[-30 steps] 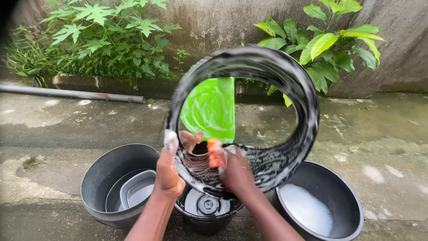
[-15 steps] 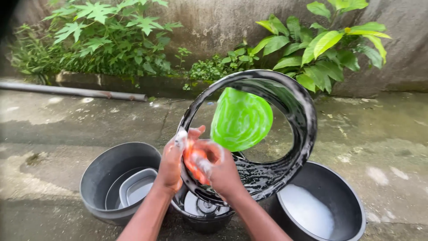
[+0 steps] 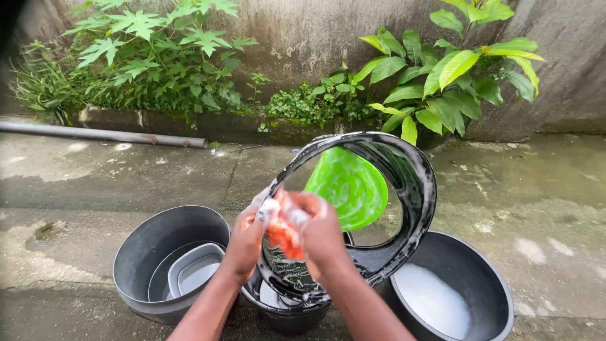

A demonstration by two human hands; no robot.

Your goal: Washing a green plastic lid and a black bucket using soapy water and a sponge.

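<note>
I see my left hand [image 3: 243,243] curled shut on the near rim of a soapy black ring-shaped cover [image 3: 372,208], holding it tilted upright over a black bucket [image 3: 287,312] at the near edge of the wet concrete floor [image 3: 95,183]. My right hand [image 3: 322,237] is closed around an orange scrubbing sponge [image 3: 282,232], pressed against that same rim (suds everywhere). A green plastic piece [image 3: 347,186] shows through the ring's opening. A grey basin [image 3: 158,246] holding a smaller grey container [image 3: 192,268] sits just left of the bucket; another basin with sudsy water [image 3: 454,284] sits just right.
</note>
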